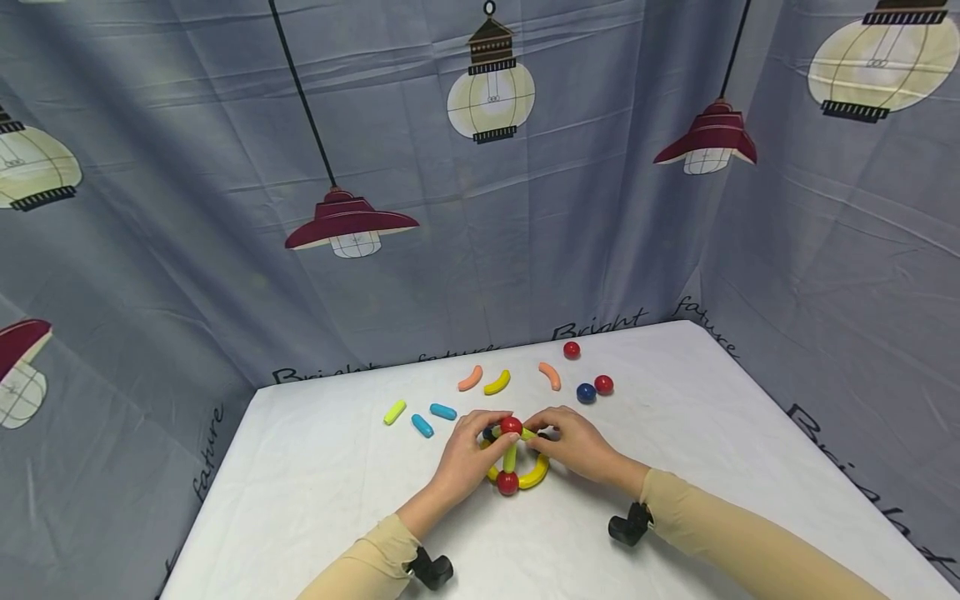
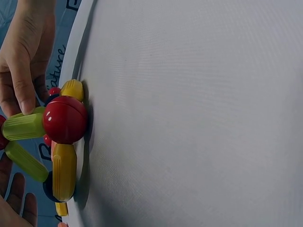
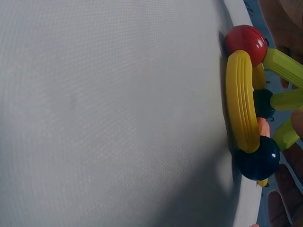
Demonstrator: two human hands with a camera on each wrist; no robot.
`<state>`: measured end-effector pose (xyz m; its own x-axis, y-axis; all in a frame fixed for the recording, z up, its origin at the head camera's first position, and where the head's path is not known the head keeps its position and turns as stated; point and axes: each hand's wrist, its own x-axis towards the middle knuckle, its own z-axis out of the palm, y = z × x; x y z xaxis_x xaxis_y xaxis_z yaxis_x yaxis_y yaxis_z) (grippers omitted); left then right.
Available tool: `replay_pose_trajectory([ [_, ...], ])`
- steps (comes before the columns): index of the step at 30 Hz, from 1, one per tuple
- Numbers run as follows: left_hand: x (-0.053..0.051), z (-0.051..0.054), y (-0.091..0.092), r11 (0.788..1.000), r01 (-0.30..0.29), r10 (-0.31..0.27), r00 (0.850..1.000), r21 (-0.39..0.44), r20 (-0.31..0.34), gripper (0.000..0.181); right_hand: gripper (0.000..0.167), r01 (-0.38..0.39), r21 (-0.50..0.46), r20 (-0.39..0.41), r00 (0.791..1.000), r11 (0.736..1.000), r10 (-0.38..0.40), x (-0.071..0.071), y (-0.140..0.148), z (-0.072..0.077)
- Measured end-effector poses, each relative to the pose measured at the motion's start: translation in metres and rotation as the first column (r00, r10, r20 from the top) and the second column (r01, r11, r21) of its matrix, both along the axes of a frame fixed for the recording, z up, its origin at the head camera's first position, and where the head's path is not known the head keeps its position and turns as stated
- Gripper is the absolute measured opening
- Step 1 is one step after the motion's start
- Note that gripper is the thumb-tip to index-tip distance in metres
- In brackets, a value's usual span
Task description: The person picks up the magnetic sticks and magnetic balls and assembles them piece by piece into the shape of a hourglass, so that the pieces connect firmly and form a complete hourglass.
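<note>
Between the two hands stands a joined frame: curved yellow rods (image 1: 535, 472) and balls form its base, and green rods (image 1: 510, 458) slope up to a red ball (image 1: 511, 426) on top. My left hand (image 1: 467, 458) holds the top red ball between thumb and fingers. The right hand (image 1: 576, 444) pinches a green rod on the right side, near a dark blue ball the fingers partly cover. A red ball (image 2: 65, 119) joins green and yellow rods in the left wrist view. In the right wrist view, a yellow rod (image 3: 240, 101) runs down to a dark blue ball (image 3: 259, 158).
Behind the hands lie two blue rods (image 1: 443, 412), a green rod (image 1: 394, 412), orange rods (image 1: 470, 378) and a curved yellow rod (image 1: 497, 382). Toward the back right are two red balls (image 1: 603, 385) and a blue ball (image 1: 587, 393). Curtains stand beyond the white table (image 1: 300, 467).
</note>
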<state>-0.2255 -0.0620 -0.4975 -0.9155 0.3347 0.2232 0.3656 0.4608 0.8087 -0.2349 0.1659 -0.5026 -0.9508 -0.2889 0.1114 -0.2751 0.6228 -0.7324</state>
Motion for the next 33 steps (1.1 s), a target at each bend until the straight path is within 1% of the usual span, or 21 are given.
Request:
replay_pose_trajectory([
  [4, 0.000, 0.000, -0.001, 1.000, 0.000, 0.000, 1.000, -0.003, 0.000, 0.046, 0.017, 0.000, 0.008, -0.008, 1.000, 1.000, 0.000, 0.000, 0.000, 0.000],
  [10, -0.001, 0.001, -0.002, 1.000, 0.006, -0.006, 1.000, -0.015, 0.006, 0.047, 0.017, -0.003, 0.005, 0.002, 1.000, 1.000, 0.003, -0.001, 0.000, 0.001],
  [15, -0.001, 0.000, -0.004, 0.999, 0.011, -0.010, 1.000, -0.039, 0.005, 0.048, 0.017, -0.005, 0.007, 0.002, 1.000, 1.000, 0.005, -0.002, 0.002, 0.000],
  [19, 0.000, -0.003, -0.008, 0.997, 0.015, -0.014, 1.000, -0.071, 0.006, 0.046, 0.020, 0.009, 0.037, 0.000, 1.000, 0.999, -0.009, -0.003, 0.007, -0.005],
  [23, 0.002, -0.007, -0.013, 0.995, 0.019, -0.016, 0.999, -0.096, 0.031, 0.047, 0.026, 0.047, 0.098, -0.008, 0.999, 0.994, -0.046, -0.003, 0.015, -0.012],
  [26, 0.003, -0.010, -0.018, 0.994, 0.015, -0.009, 0.999, -0.113, 0.048, 0.050, 0.029, 0.059, 0.121, -0.006, 0.998, 0.991, -0.059, -0.004, 0.022, -0.016],
  [29, 0.004, -0.013, -0.024, 0.993, 0.008, -0.001, 0.998, -0.122, 0.057, 0.052, 0.030, 0.040, 0.117, 0.015, 0.999, 0.992, -0.041, -0.005, 0.027, -0.019],
  [33, 0.006, -0.014, -0.034, 0.994, 0.004, 0.004, 0.998, -0.113, 0.068, 0.051, 0.032, 0.004, 0.082, 0.055, 0.998, 0.997, -0.009, -0.008, 0.033, -0.022],
])
